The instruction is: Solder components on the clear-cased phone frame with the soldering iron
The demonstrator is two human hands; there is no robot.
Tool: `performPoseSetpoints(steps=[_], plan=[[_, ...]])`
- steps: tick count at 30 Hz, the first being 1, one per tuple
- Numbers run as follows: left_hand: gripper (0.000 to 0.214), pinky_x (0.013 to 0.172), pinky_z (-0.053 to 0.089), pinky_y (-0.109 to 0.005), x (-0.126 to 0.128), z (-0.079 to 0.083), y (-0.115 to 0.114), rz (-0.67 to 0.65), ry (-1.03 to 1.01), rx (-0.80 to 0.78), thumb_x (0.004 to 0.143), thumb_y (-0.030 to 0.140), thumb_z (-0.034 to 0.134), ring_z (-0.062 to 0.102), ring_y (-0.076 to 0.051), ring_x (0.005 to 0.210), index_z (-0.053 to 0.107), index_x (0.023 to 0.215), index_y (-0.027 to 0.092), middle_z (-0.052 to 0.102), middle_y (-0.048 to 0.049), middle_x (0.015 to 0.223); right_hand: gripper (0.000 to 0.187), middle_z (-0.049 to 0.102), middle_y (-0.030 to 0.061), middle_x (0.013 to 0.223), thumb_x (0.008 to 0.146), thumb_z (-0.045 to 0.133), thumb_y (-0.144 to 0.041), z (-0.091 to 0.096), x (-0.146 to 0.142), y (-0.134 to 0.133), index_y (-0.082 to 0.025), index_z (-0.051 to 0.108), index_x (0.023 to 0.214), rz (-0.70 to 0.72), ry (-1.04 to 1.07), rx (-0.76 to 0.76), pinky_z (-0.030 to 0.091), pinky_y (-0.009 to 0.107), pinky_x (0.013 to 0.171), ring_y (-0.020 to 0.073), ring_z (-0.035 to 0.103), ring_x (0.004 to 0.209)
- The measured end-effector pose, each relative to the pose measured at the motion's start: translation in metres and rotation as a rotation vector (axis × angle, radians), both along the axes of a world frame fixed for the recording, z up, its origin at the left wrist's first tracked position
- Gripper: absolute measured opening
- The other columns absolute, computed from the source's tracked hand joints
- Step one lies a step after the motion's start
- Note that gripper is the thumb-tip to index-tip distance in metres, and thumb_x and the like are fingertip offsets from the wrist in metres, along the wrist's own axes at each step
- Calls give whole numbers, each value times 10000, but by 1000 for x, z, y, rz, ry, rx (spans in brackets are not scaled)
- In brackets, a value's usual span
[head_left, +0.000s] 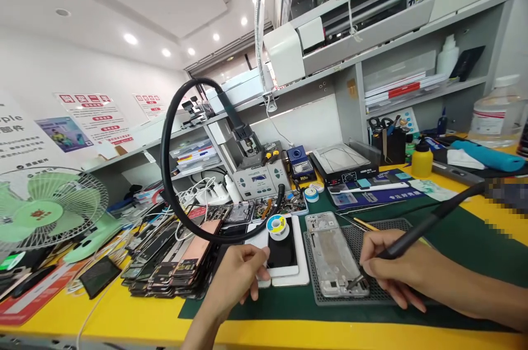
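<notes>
My right hand [391,267] grips a black corded soldering iron [424,229] like a pen. Its dark tip reaches the lower end of a bare silver phone frame [334,251], which lies on a grey perforated mat [385,229]. My left hand [239,273] hovers over the front edge of two white-framed devices, with thumb and forefinger drawn together and the other fingers curled. Whether anything is between them is hidden. A small solder spool [278,227] rests on the black screen of the upper white device [289,251], just beyond my left hand.
Stacked phone parts [177,262] stand left of my left hand, under a looping black hose [165,174]. A green fan [41,212] is at far left. Behind are a grey rework station [259,179] and a flat heating plate [344,163]. A yellow bottle [422,160] stands back right.
</notes>
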State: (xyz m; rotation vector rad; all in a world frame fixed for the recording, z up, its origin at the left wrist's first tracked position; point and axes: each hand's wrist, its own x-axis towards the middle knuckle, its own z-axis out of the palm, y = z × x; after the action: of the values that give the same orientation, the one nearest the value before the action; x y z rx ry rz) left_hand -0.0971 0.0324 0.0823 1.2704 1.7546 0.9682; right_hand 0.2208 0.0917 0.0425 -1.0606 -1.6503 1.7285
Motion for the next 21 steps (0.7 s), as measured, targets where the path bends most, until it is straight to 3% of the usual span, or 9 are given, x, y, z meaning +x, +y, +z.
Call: performPoseSetpoints(steps=[4, 8, 13, 17, 21], plan=[[579, 341, 204, -176, -10, 6, 0, -24, -44, -48, 790, 691, 766, 419, -53, 349, 688, 831, 118, 653, -15, 617, 297, 661, -41, 585, 858, 806, -384, -6, 0, 3, -196, 586, 790, 14, -1, 6, 422, 126, 338, 100, 627, 425], [609, 359, 184, -185, -15, 7, 5, -18, -83, -76, 736, 723, 799, 288, -36, 380, 669, 840, 137, 456, 91, 572, 301, 655, -44, 576, 854, 812, -392, -5, -1, 2, -197, 590, 796, 5, -8, 2, 418, 128, 338, 105, 630, 432], [584, 397, 147, -205, -19, 6, 11, -7, -24, -85, 817, 736, 720, 246, -58, 413, 621, 729, 167, 391, 81, 506, 313, 646, -53, 567, 827, 856, -379, 10, 0, -4, -195, 606, 791, -1, -36, -28, 432, 143, 379, 101, 619, 446], [621, 445, 121, -223, -19, 6, 11, -4, 114, -78, 789, 718, 762, 211, -64, 434, 496, 568, 203, 302, 81, 463, 312, 646, -52, 561, 818, 861, -377, 15, 0, -5, -190, 612, 800, -11, -30, -42, 429, 153, 381, 102, 611, 441], [544, 492, 145, -235, -20, 13, 8, 13, 230, -24, 766, 684, 801, 277, -91, 496, 659, 676, 167, 394, 60, 539, 308, 653, -46, 564, 828, 844, -392, 13, 0, -3, -188, 615, 805, -24, -41, -34, 431, 147, 365, 107, 623, 435]])
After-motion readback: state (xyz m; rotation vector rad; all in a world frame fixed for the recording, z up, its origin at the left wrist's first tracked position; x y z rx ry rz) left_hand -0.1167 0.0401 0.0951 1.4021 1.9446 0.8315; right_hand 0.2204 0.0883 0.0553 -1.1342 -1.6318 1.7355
